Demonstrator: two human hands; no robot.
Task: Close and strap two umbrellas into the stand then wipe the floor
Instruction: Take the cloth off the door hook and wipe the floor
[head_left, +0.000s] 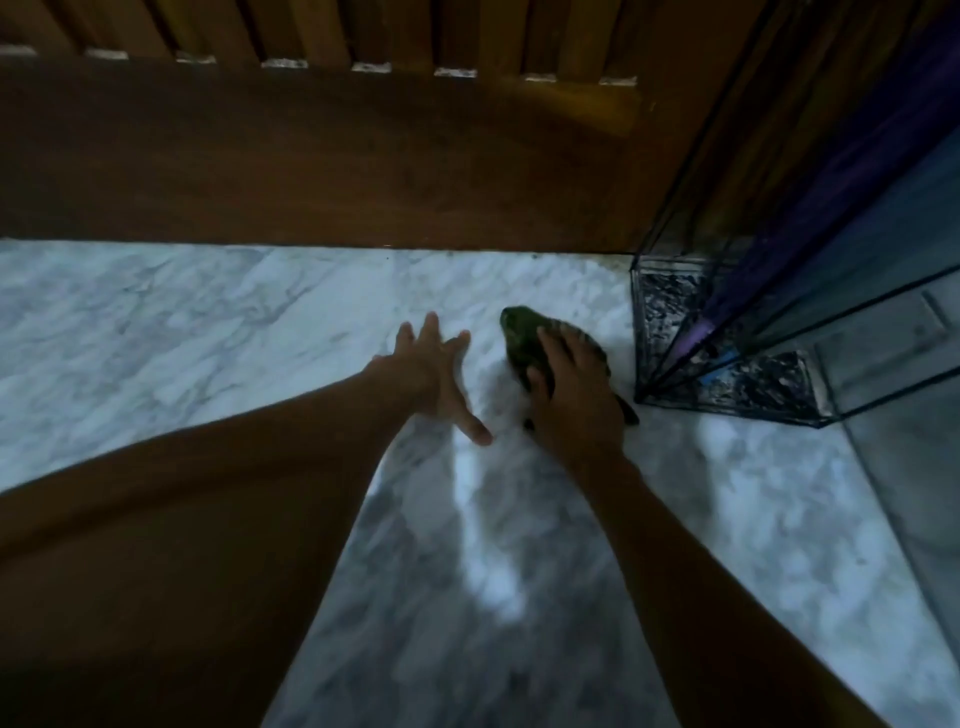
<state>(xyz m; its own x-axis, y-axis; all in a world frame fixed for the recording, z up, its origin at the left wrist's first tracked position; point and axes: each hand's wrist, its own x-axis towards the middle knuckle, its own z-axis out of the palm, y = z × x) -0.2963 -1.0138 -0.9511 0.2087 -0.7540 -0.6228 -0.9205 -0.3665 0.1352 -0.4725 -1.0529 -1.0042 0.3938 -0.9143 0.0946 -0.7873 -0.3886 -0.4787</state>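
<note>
Head view. I am watching the right hand (569, 395) pressing palm-down on a green cloth (522, 335), fingers closed over the bunched fabric, which is lying on the marble floor (208, 322). The cloth is sitting just beside the near-left corner of the glass umbrella stand (727, 374); whether it is touching the stand, I cannot tell. Part of the cloth is showing beyond the fingertips, and a dark edge is poking out under the wrist on the stand side.

The left hand (434, 371) is resting on the floor on the far side of the cloth from the stand, fingers spread apart, gripping nothing, thumb pointing toward the camera.

Inside the stand, a purple umbrella (810, 187) is leaning with its tip down near the base; a blue one (883, 218) is lying alongside it. Straps are too blurred to make out.

A dark wooden panel (311, 156) is running behind the stand and the floor.
</note>
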